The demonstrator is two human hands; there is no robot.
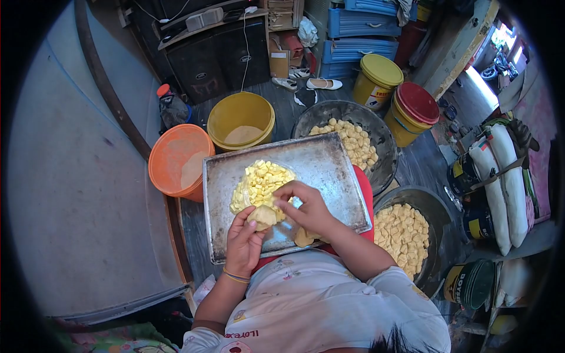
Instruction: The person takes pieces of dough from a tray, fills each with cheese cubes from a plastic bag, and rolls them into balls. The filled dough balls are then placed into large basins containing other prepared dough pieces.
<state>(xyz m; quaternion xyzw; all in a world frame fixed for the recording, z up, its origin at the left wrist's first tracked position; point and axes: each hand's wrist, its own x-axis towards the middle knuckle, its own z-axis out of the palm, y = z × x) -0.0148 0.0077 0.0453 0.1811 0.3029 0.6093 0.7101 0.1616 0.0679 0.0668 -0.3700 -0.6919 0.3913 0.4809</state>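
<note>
My left hand (243,240) is closed around a flattened piece of dough (263,217), held above the near side of a worn metal tray (329,176). Just above and to the right of the dough is my right hand (307,207), its thumb and fingers pinched together; what is between them, if anything, is too small to make out. Pale yellow cubes (265,179) lie heaped on clear plastic on the tray, beyond both hands. More dough (303,237) rests at the tray's near edge, partly hidden by my right forearm.
Two dark basins (385,138) (438,217) on the right hold many dough pieces. Left of them stand an orange bucket (162,170) and a yellow bucket (268,132), both with powder inside. Lidded buckets (378,79) and blue drawers (359,50) are farther back. A red seat (363,182) shows beneath the tray.
</note>
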